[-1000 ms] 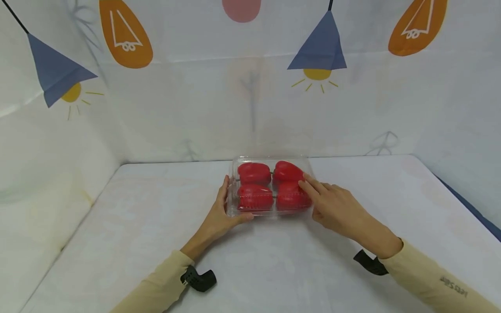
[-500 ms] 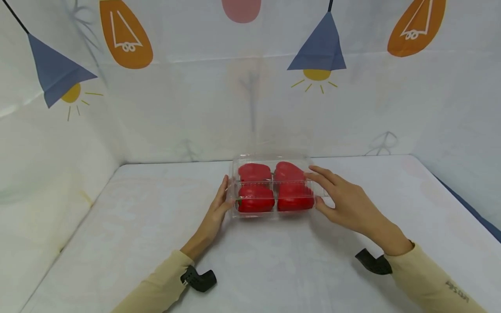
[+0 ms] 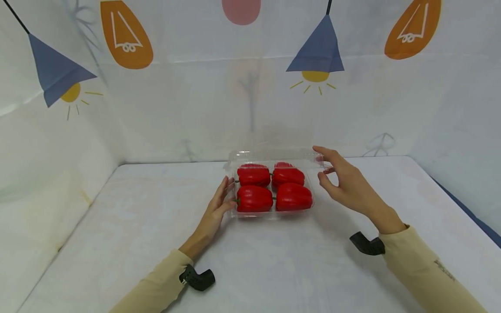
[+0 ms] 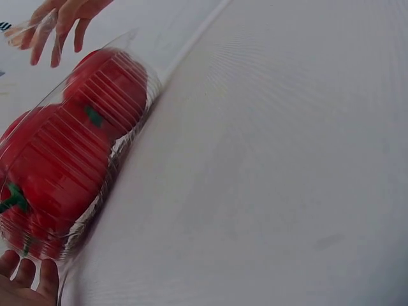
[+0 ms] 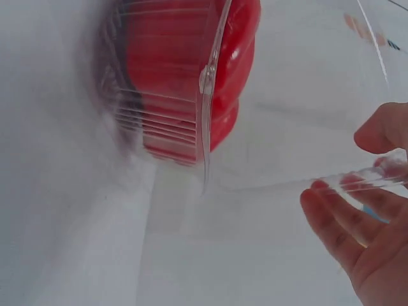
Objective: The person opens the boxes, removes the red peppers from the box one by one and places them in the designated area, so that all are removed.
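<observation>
Head view: your left hand lies along the left side of the clear plastic tray, its fingers extended against the wall and its thumb near the front left corner; it steadies that side and grips nothing tightly. Your right hand is up beyond the tray's right side, at the edge of the transparent lid, which is raised and tilted over the back of the tray. From your right wrist you can see the lid's edge running between thumb and fingers: the fingers are spread loosely along the plastic and the thumb stands away from it, so the hand is far from closed.

The four red bell peppers lie on their sides in the tray, two in front and two behind, between your two hands. The front left one is closest to your left thumb, with the tray wall between them; your right fingers are apart from all four. The tray sits near the far edge of the white table.
</observation>
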